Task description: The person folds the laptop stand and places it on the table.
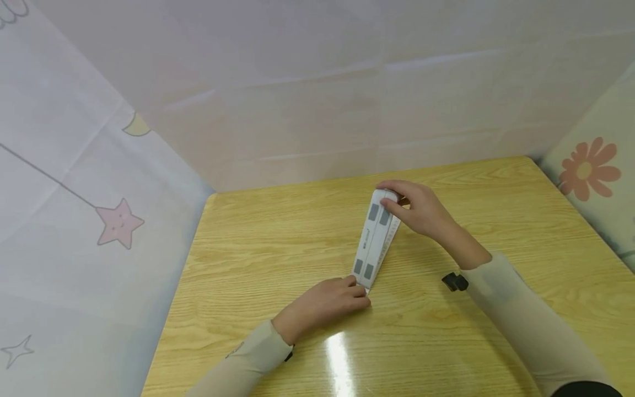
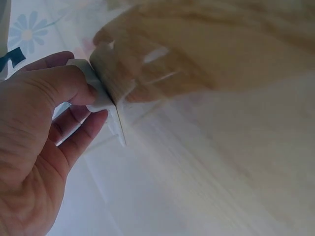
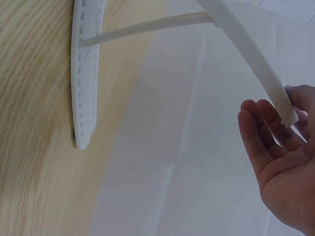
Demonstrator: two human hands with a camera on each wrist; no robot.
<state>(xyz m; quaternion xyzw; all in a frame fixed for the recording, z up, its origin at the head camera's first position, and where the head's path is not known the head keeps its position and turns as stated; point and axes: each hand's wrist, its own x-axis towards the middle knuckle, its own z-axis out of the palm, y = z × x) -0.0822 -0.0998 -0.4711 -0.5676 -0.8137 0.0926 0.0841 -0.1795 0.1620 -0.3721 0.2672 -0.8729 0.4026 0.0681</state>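
"Wood-grain table (image 1: pixel 258 237), pale cloth (image 1: pixel 297 110) at twelve o'clock beyond it. How's the grip?"

"Both hands have hold. The left hand (image 1: pixel 327 303) pinches the near end of a white folding stand (image 1: pixel 375 242); the right hand (image 1: pixel 421 209) has the far end between thumb and fingers."

"Which way does it lie?"

"Out from the left hand, between twelve and one o'clock, so its long axis runs nearly straight away from the person. The left hand is nearer the body; the right sits around half past one from it."

"And the opening?"

"That's the crux, I'd judge: narrow by the left hand, wide by the right. The upper rail (image 3: pixel 248 55) is raised, the lower rail (image 3: pixel 84 98) lies on the table, and a slim strut (image 3: pixel 147 28) bridges them."
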